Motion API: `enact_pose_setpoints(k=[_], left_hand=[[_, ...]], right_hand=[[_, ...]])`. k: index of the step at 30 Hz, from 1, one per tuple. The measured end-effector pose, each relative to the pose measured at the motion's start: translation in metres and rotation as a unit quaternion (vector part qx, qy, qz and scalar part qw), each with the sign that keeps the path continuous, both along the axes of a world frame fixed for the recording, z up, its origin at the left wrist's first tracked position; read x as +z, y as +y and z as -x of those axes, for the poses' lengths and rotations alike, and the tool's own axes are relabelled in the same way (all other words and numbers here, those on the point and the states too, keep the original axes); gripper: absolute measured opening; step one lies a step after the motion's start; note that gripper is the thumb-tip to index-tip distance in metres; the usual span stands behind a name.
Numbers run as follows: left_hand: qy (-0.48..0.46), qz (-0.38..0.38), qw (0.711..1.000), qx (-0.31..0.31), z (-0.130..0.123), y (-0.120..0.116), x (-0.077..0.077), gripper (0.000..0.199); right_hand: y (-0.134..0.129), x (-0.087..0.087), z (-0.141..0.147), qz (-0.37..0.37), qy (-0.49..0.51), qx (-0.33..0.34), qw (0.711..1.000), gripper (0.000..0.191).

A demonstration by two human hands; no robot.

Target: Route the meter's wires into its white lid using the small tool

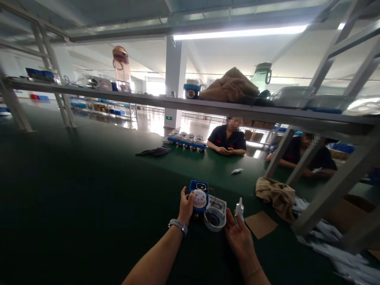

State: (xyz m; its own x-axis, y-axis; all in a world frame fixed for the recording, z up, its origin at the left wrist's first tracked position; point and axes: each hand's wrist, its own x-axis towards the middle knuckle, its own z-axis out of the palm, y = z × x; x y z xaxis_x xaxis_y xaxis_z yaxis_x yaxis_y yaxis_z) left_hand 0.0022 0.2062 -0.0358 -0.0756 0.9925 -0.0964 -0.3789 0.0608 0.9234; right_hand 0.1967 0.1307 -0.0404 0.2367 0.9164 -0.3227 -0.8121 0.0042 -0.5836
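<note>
A blue meter body [198, 187] with a round white dial unit [200, 198] stands on the green table [89, 198] in front of me. My left hand [186, 207] grips its left side. Beside it on the right lies a white open housing [215, 215] with wires and a small board inside. My right hand [238, 235] rests palm up against that housing's right side, with a white finger cot on the raised index finger [239, 208]. A watch sits on my left wrist [178, 225].
A brown cloth [276, 194] and a cardboard piece [260, 224] lie to the right, next to slanted metal frame legs [329, 198]. Two people sit across the table. Several blue meters [187, 141] and dark gloves [154, 151] lie farther off. An overhead shelf [178, 103] carries bottles and bundles.
</note>
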Motion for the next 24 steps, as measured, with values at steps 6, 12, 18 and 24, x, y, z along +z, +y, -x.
enact_pose_setpoints(k=[6, 12, 18, 24], left_hand=[[0.016, -0.012, 0.999, 0.039, -0.012, 0.094, -0.006, 0.078], [0.037, -0.025, 0.995, 0.092, -0.022, 0.179, -0.008, 0.076], [0.038, -0.033, 0.986, 0.162, -0.023, 0.241, -0.009, 0.074], [0.038, -0.027, 0.971, 0.234, 0.008, 0.257, -0.011, 0.043]], right_hand=[[0.097, -0.004, -0.004, -0.014, -0.007, -0.005, 1.000, 0.019], [0.168, 0.005, -0.009, 0.010, -0.007, -0.030, 0.999, 0.012], [0.156, 0.003, -0.010, 0.074, -0.018, -0.016, 0.997, 0.010], [0.091, 0.003, 0.000, 0.103, 0.006, 0.010, 0.995, 0.021]])
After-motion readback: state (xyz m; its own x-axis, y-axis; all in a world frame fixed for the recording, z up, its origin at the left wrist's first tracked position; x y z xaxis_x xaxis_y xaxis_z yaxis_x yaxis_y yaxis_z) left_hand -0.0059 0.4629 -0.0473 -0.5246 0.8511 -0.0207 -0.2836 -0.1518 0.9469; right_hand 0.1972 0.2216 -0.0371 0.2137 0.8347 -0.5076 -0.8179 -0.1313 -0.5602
